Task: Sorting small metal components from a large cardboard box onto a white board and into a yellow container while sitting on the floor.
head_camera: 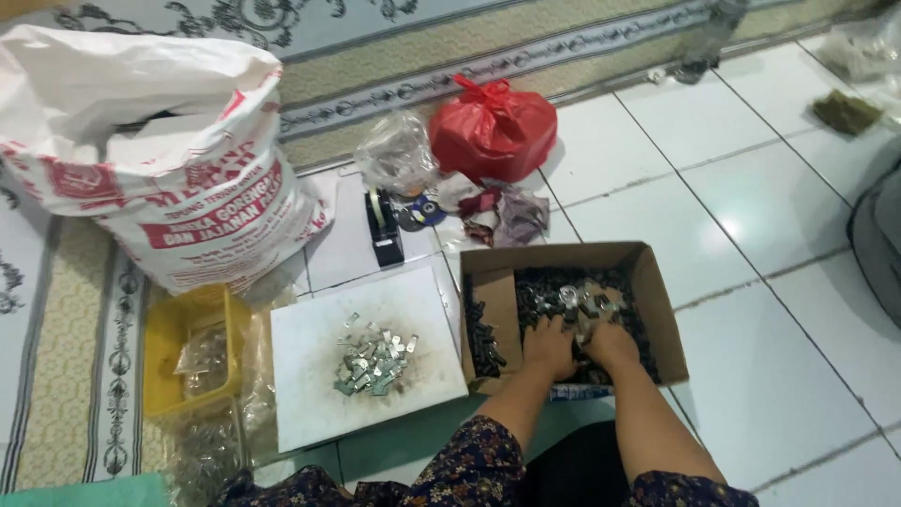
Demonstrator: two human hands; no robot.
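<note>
Both the left hand [549, 345] and right hand [611, 344] are buried in the cardboard box [657, 310], cupped around the metal bits [572, 300]; a heaped scoop could easily spill past the wrists.

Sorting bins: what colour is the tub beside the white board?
Yellow tub, clearest in the head view.

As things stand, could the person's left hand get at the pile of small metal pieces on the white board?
Probably yes. The left hand is in the cardboard box of dark parts, right beside the white board. Only the low box wall lies between it and the pile of metal pieces, with nothing covering the pile.
</note>
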